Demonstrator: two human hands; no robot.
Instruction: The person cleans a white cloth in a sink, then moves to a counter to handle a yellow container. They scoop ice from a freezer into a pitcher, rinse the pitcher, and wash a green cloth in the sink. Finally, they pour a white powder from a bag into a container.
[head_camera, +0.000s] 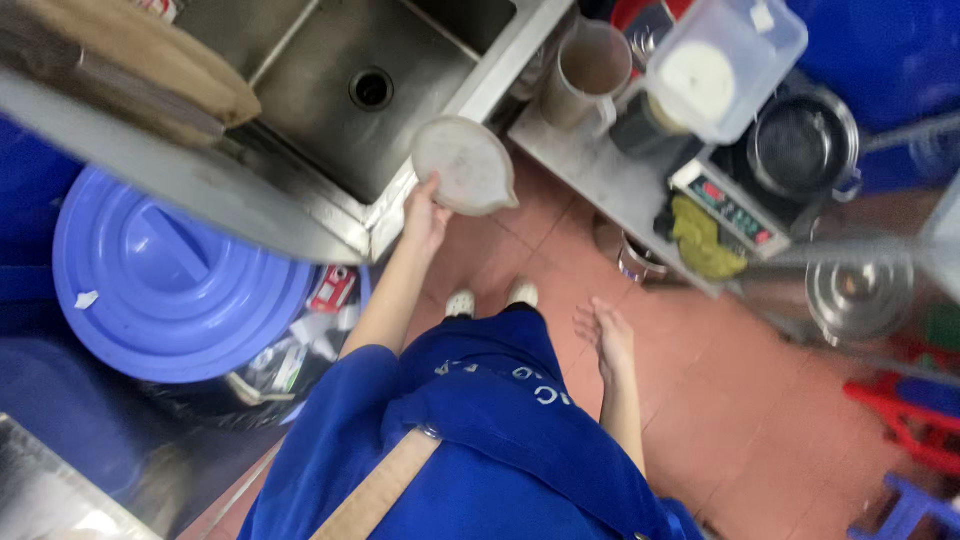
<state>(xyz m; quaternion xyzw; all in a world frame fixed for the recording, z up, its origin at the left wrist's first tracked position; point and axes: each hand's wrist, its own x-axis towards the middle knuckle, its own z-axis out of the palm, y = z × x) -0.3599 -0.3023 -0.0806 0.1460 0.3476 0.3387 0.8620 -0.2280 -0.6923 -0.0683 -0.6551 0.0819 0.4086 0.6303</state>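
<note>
My left hand holds a white plastic measuring jug by its lower edge, its base turned toward me and its spout pointing right. The jug hangs in front of the corner of a stainless steel sink. My right hand is held out over the red tiled floor with fingers apart and nothing in it. I wear a blue apron, and my white shoes show below.
A round blue lid covers a bin at left, beside a waste bin with scraps. At right, a steel counter carries a steel cup, a clear plastic container, a dark pot, a cooktop and a yellow cloth. Red and blue stools stand at far right.
</note>
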